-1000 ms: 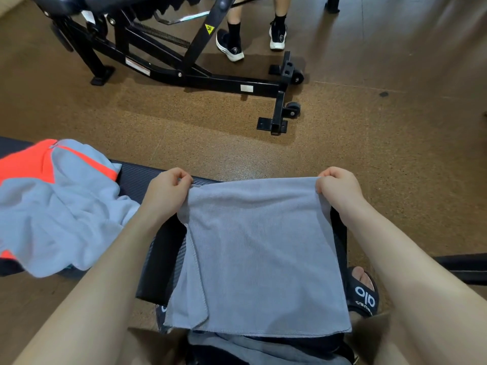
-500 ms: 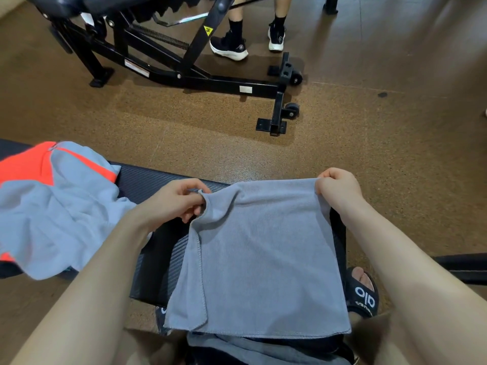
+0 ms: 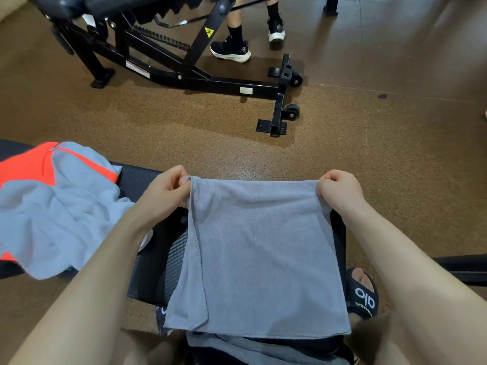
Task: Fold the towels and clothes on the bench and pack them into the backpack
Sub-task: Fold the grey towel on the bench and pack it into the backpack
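A grey towel [image 3: 261,248], folded over once, hangs in front of me above the black bench [image 3: 147,177]. My left hand [image 3: 164,189] pinches its top left corner and my right hand [image 3: 340,189] pinches its top right corner, stretching the top edge level. A loose flap of the towel hangs down along the left side. A grey and orange garment [image 3: 52,204] lies crumpled on the left part of the bench. More grey cloth [image 3: 237,346] shows under the towel's lower edge. No backpack is in view.
A black gym machine frame [image 3: 200,80] with small wheels stands on the brown floor beyond the bench. A person's legs in black shoes [image 3: 230,50] are behind it. My foot in a black slipper [image 3: 362,296] rests on the floor at the right.
My left hand regripped the towel's left corner and pulled it outward, so the top edge is taut again. The person behind the machine has stepped to the right.
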Tool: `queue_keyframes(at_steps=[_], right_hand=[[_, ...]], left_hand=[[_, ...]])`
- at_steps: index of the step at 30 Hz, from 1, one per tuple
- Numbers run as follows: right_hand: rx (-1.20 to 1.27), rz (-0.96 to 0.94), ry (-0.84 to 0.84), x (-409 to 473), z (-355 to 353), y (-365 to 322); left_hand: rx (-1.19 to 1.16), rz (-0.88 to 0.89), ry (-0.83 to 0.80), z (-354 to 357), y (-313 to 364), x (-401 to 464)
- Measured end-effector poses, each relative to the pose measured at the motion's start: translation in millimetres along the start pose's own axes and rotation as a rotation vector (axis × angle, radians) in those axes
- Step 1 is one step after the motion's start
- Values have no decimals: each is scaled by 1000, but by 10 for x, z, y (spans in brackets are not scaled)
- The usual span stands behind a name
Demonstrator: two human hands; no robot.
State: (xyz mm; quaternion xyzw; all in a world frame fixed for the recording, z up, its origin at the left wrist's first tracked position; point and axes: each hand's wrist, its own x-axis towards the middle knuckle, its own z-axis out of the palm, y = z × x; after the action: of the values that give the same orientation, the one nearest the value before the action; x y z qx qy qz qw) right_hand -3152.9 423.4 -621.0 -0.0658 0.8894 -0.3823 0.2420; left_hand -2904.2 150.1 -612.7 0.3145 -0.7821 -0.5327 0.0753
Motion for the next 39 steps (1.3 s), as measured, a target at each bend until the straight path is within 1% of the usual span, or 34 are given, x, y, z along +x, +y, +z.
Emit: queue_keyframes(at_steps=[3,5,9,10,15,17,20,21,23,26,29,32,35,37,39], right_hand=[[-10,-9,3,-10,2,2],[-17,-22,7,-13,5,2],[-49,-43,5,-10,7,-6],[-53,-45,5,-8,7,-5],[-58,-23,18,-11,5,-6],[-61,-22,17,-13,6,-4],[-67,-28,14,-13,9,-5],[-69,-32,12,-16,9,-5],[-72,-37,10,-14,2,4],[-106,-53,0,-27,-9,20],[-168,-84,-37,-109,-7,32],[-305,-125,-52,-265,-40,39],[-445,-168,-44,-545,-130,61],[-503,-194,-54,-803,-183,143],[-527,-208,-89,-1087,-218,252]], left_hand=[[126,-24,128,-20,-99,24],[94,-71,155,2,-133,34],[-166,-268,64,17,-117,43],[-188,-295,31,7,-108,36],[-117,-363,-148,-56,-134,-34],[12,-361,-177,-52,-119,-50],[225,-304,-119,-24,-113,-60],[240,-286,-86,-34,-124,-64],[199,-262,-38,-82,-146,-74],[165,-232,-6,-117,-160,-128],[266,-209,41,-69,-142,-241],[438,-226,24,-15,-88,-434],[627,-207,-21,58,-84,-740],[655,-194,-58,128,-105,-979],[630,-196,-70,170,-122,-1204]])
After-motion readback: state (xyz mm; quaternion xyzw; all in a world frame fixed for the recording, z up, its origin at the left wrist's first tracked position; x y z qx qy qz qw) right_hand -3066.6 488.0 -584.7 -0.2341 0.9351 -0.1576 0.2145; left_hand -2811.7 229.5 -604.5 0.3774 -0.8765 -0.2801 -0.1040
